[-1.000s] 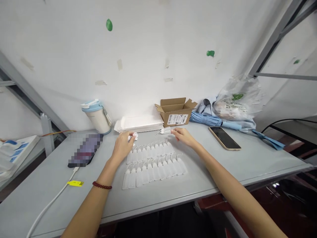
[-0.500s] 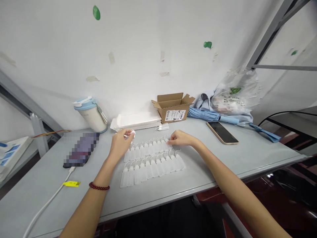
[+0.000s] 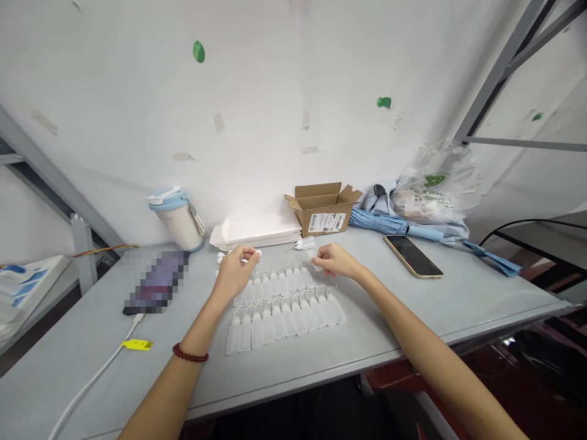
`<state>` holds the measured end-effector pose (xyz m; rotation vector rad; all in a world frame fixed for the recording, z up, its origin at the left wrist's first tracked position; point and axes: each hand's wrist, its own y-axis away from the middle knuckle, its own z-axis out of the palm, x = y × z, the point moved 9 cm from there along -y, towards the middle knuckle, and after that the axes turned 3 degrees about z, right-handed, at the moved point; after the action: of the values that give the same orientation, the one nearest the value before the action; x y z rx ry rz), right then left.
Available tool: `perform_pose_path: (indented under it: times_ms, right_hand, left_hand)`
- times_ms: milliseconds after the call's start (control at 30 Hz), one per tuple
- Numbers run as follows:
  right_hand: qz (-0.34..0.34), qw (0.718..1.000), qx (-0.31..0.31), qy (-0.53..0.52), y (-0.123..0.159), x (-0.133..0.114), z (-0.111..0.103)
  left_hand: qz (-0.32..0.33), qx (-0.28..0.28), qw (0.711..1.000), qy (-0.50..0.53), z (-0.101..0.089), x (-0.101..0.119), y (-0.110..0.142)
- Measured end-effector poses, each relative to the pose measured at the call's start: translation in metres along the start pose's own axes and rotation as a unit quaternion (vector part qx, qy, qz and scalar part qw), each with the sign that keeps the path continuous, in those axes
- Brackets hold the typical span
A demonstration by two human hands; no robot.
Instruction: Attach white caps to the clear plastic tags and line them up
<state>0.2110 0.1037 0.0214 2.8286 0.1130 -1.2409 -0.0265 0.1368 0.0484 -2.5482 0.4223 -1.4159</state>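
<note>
Translucent plastic bottles (image 3: 277, 322): two rows on the grey desk (image 3: 376, 330), white necks toward the wall (image 3: 257, 110), thin white loops trailing from them; laid side by side, probably so each can be seen and taken singly.
Left hand (image 3: 235, 269): thumb and fingertips pressed together on a small white piece (image 3: 258, 253), just beyond the left end of the back row; such a tip grip suits something so little, though the fingers hide most of its shape.
Right hand (image 3: 338, 260): fingertips appear clamped on the lower end of a single bottle (image 3: 312, 253), perhaps to leave its neck end free; it is tilted, near the right end of the back row.
Spare bottle (image 3: 304, 243): lying before the cardboard box (image 3: 325, 223), near the right hand and apart from the rows.
White caps (image 3: 220, 257): seemingly a few, partly hidden behind the left hand, likely kept there for easy reach.
White envelopes (image 3: 259, 231): stacked flat along the wall beside the flap-up box, presumably to leave the front for the bottles.
Smartphone (image 3: 413, 256): screen up, well right of the rows, out of the hands' way.
</note>
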Motion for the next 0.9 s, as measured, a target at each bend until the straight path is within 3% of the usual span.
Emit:
perform_pose_path:
  times_ms: [233, 367, 533, 700, 900]
  right_hand:
    - [-0.105, 0.983, 0.07, -0.133, 0.01, -0.031, 0.001]
    - [-0.156, 0.972, 0.151, -0.091, 0.014, -0.038, 0.004]
    - [-0.237, 0.946, 0.217, 0.034, 0.021, -0.047, 0.01]
    - [-0.277, 0.924, 0.254, 0.076, 0.029, -0.053, 0.012]
    - [-0.338, 0.889, 0.284, 0.121, 0.04, -0.065, 0.018]
  left_hand:
    - [-0.007, -0.107, 0.979, 0.174, 0.034, 0.019, 0.013]
    - [-0.001, -0.155, 0.963, 0.221, 0.047, 0.035, 0.024]
    - [0.0, -0.105, 0.966, 0.237, 0.042, 0.042, 0.026]
    - [-0.02, -0.067, 0.973, 0.222, 0.036, 0.039, 0.026]
    - [-0.059, -0.088, 0.962, 0.251, 0.044, 0.029, 0.025]
